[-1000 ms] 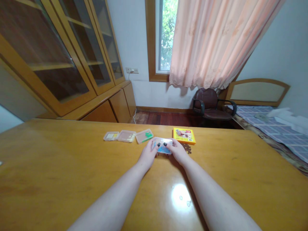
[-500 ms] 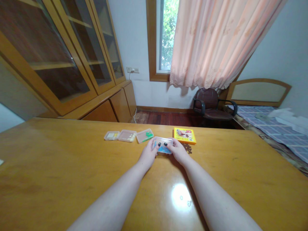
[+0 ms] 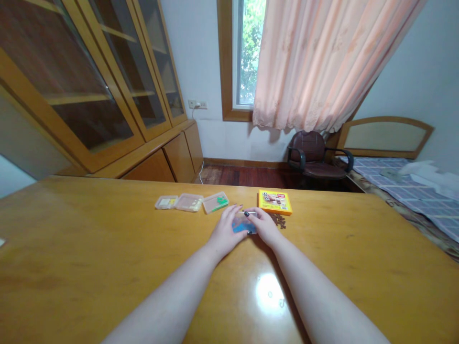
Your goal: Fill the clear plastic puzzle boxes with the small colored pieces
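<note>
Left hand [image 3: 224, 231] has slid over the box [image 3: 241, 225], right hand [image 3: 265, 227] fingers [image 3: 256, 219] also clasping it near the bench [image 3: 107, 248] far edge; light, slick plastic, best held by its ends.

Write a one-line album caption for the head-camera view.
Left hand and right hand clasp a small clear box of blue pieces on a wooden table, beside a yellow box.

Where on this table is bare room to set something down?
Bare: the left part of the table, nearer than the three clear boxes, and its right side beyond the yellow box. Crowded: the middle, where the left hand and right hand rest on the blue-filled box, dark pieces beside it.
</note>
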`<action>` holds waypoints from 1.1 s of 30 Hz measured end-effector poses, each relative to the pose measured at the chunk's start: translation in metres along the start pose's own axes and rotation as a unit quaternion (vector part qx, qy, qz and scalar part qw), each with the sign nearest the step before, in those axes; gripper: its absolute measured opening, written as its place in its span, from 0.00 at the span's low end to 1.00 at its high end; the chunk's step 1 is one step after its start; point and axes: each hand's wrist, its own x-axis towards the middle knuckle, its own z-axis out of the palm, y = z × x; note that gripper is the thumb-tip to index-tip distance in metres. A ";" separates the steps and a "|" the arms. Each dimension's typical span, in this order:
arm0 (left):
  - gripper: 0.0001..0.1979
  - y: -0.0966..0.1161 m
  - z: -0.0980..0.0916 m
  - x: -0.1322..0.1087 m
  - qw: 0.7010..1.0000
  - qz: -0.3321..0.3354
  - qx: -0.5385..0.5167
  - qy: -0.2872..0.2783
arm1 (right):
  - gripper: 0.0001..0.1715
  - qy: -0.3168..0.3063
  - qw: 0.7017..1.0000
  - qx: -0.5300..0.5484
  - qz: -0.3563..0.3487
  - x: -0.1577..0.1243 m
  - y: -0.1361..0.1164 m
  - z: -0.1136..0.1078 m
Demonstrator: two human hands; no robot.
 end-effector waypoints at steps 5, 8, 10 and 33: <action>0.38 -0.004 0.003 -0.001 0.999 -0.006 0.036 -0.021 | 0.15 0.056 0.998 -0.030 -0.013 0.005 0.006 -0.001; 0.46 -0.006 0.005 -0.003 0.996 -0.015 0.082 -0.040 | 0.14 0.107 0.992 -0.059 -0.028 0.008 0.008 -0.005; 0.47 -0.006 0.006 -0.003 0.992 -0.024 0.117 -0.048 | 0.13 0.135 0.986 -0.088 -0.035 0.008 0.007 -0.008; 0.26 -0.019 0.003 0.003 0.981 -0.068 0.180 0.016 | 0.29 0.050 0.968 -0.220 -0.107 0.004 0.009 -0.008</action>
